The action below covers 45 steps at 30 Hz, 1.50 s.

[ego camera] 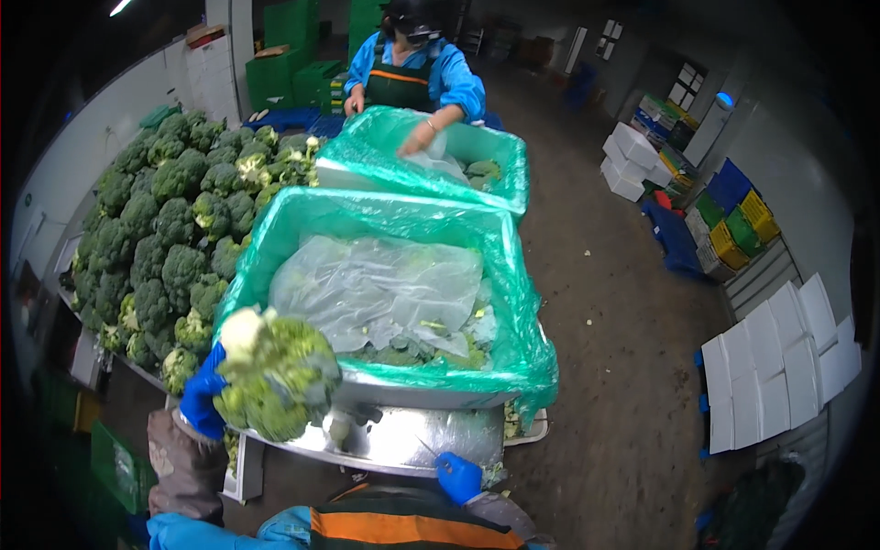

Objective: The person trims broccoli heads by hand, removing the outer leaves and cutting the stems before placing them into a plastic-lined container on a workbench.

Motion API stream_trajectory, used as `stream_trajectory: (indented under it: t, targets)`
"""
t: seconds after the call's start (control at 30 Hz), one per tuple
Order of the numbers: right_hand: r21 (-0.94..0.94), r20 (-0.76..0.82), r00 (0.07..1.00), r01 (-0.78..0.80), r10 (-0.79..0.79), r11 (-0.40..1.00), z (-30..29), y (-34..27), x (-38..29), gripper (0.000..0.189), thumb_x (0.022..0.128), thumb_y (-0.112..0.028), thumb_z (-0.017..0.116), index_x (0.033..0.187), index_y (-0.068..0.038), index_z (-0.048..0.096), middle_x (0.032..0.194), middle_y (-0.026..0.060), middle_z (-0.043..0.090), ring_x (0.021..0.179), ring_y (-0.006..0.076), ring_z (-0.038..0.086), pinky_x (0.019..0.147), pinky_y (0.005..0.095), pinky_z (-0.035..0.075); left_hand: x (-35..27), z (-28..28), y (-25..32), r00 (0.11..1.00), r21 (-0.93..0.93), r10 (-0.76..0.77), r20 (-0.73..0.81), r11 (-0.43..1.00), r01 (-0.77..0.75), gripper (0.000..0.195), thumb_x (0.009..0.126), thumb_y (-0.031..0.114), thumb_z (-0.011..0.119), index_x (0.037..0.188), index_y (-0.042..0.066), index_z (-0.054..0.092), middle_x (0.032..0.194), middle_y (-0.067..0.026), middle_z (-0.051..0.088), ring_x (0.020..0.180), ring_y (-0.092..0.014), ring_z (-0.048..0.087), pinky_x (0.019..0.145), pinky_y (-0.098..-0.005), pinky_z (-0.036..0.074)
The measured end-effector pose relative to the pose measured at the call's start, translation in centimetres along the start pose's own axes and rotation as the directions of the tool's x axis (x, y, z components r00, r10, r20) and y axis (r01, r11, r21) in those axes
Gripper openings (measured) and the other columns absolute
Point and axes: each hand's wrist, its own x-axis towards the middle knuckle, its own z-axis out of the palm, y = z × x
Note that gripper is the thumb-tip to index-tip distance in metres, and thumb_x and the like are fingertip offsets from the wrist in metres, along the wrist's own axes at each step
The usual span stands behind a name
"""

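My left hand (204, 394), in a blue glove, grips a broccoli head (278, 375) with its pale cut stem turned up, over the left end of the metal table (392, 436). Near the table's front edge, my right hand (459, 476), also blue-gloved, is closed on a thin-bladed knife (426, 446). Just beyond stands a white box lined with green plastic film (533, 344). Inside it a translucent sheet (378, 282) lies over broccoli (399, 354). A large heap of broccoli (179, 199) rises to the left.
Across the table a co-worker (412, 72) in blue sleeves reaches into a second green-lined box (509, 161) holding broccoli and a translucent sheet. Green crates (275, 79) stand behind. White boxes (763, 364) are stacked at the right, with coloured crates (739, 230) farther back.
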Motion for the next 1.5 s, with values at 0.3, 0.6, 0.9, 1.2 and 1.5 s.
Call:
stream_trajectory:
  t: [0.3, 0.6, 0.9, 1.2, 1.5]
  targets:
    - [0.15, 0.1, 0.994, 0.029, -0.044, 0.988, -0.6, 1.1, 0.6, 0.013, 0.079, -0.02, 0.061, 0.09, -0.015, 0.064, 0.072, 0.0144, 0.063, 0.067, 0.031, 0.063, 0.059, 0.0394, 0.049, -3.8, -0.2, -12.5, 0.965, 0.215, 0.019, -0.26, 0.976, 0.039, 0.091, 0.055, 0.002, 0.067, 0.138, 0.006, 0.03, 0.131, -0.0094, 0.042, 0.12, -0.023, 0.041, 0.102, -0.0342, 0.034]
    - [0.14, 0.243, 0.95, 0.167, -0.197, 0.976, -4.3, -5.4, 1.8, 0.03, 0.079, -0.014, 0.061, 0.109, -0.013, 0.055, 0.084, 0.0149, 0.063, 0.07, 0.031, 0.063, 0.063, 0.0393, 0.05, 1.0, 3.4, -21.1, 0.854, 0.848, 0.426, -0.297, 0.529, 0.031, 0.107, 0.048, 0.021, 0.085, 0.136, 0.002, 0.026, 0.117, -0.0187, 0.041, 0.11, -0.034, 0.042, 0.095, -0.0416, 0.037]
    - [0.094, 0.182, 0.951, 0.237, -0.251, 0.967, -2.7, -5.2, 1.7, 0.026, 0.081, -0.016, 0.056, 0.106, -0.013, 0.049, 0.076, 0.0168, 0.062, 0.066, 0.0372, 0.06, 0.056, 0.0465, 0.047, 2.2, 2.8, -21.3, 0.953, 0.907, 0.287, -0.096, 0.419, -0.035, 0.116, 0.044, 0.029, 0.087, 0.137, 0.001, 0.023, 0.122, -0.0213, 0.039, 0.116, -0.037, 0.038, 0.099, -0.043, 0.034]
    - [-0.135, 0.459, 0.884, 0.166, -0.086, 0.977, -3.2, -7.0, 3.6, 0.021, 0.082, -0.016, 0.051, 0.099, -0.006, 0.047, 0.072, 0.0222, 0.06, 0.067, 0.0404, 0.059, 0.057, 0.0502, 0.045, 1.8, 1.4, -26.0, 0.952, 0.694, 0.219, -0.216, 0.72, -0.009, 0.127, 0.043, 0.029, 0.09, 0.138, -0.004, 0.012, 0.13, -0.0215, 0.029, 0.122, -0.035, 0.032, 0.104, -0.0425, 0.028]
    - [-0.419, 0.505, 0.862, 0.196, 0.048, 0.887, 0.1, -4.1, 8.9, 0.021, 0.081, -0.016, 0.051, 0.099, -0.005, 0.048, 0.073, 0.0225, 0.061, 0.066, 0.0412, 0.06, 0.057, 0.0506, 0.046, 2.5, 1.0, -26.5, 0.962, 0.619, 0.198, -0.187, 0.784, -0.041, 0.127, 0.046, 0.024, 0.089, 0.14, -0.001, 0.008, 0.137, -0.0205, 0.021, 0.127, -0.033, 0.025, 0.106, -0.0415, 0.026]
